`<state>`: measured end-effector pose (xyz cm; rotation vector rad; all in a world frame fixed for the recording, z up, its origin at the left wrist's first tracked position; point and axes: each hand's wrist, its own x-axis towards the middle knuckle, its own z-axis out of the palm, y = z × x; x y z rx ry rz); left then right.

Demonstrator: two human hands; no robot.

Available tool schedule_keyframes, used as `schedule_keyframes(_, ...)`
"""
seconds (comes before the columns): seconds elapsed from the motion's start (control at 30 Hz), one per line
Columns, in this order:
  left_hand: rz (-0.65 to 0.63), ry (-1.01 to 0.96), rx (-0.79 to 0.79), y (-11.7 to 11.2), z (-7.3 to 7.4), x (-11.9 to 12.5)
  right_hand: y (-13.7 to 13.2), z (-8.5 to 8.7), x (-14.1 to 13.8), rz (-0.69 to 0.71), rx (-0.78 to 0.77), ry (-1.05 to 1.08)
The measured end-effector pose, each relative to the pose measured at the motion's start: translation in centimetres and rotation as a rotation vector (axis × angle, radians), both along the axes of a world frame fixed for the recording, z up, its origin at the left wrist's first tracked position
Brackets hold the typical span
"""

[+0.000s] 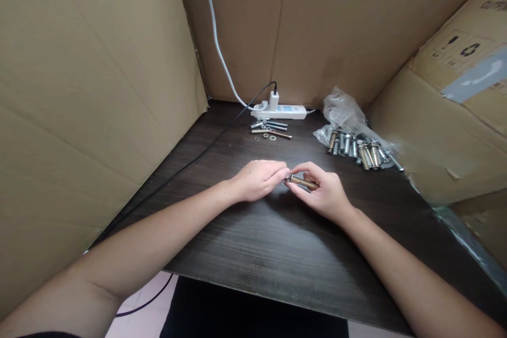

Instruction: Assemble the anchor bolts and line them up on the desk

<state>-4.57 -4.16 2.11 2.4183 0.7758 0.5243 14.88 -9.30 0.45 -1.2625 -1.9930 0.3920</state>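
Over the middle of the dark wooden table [253, 243], my right hand [322, 193] is closed around a brass-coloured expansion bolt [304, 183], which lies across its fingers and points left. My left hand [259, 178] meets it from the left, its fingertips pinched on the bolt's left end, where a small nut or washer seems to sit. Both wrists hover just above the tabletop.
Several more bolts [362, 152] lie on a clear plastic bag [344, 116] at the back right. Loose bolt parts and washers [271, 131] sit before a white power strip [279, 111] with a black cable. Cardboard walls [91, 105] enclose the table on three sides.
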Motion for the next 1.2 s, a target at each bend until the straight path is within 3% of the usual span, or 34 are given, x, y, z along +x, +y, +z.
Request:
schedule_keyframes(0.1,0.061,-0.072,-0.016,-0.2,0.4,-0.1,0.0,0.0,0.1,-0.011,-0.003,-0.002)
schedule_keyframes(0.3,-0.013,-0.066,-0.074,-0.9,0.5,-0.1,0.1,0.2,0.1,0.000,0.021,-0.017)
schedule_keyframes(0.73,-0.053,0.002,-0.009,0.1,-0.5,0.1,0.0,0.0,0.0,0.012,0.010,-0.029)
schedule_keyframes(1.03,-0.006,-0.059,-0.091,-0.6,0.3,-0.1,0.1,0.2,0.1,0.005,0.016,-0.037)
schedule_keyframes(1.2,-0.026,-0.061,-0.076,-0.3,-0.1,0.1,0.1,0.1,0.0,0.001,0.006,-0.034)
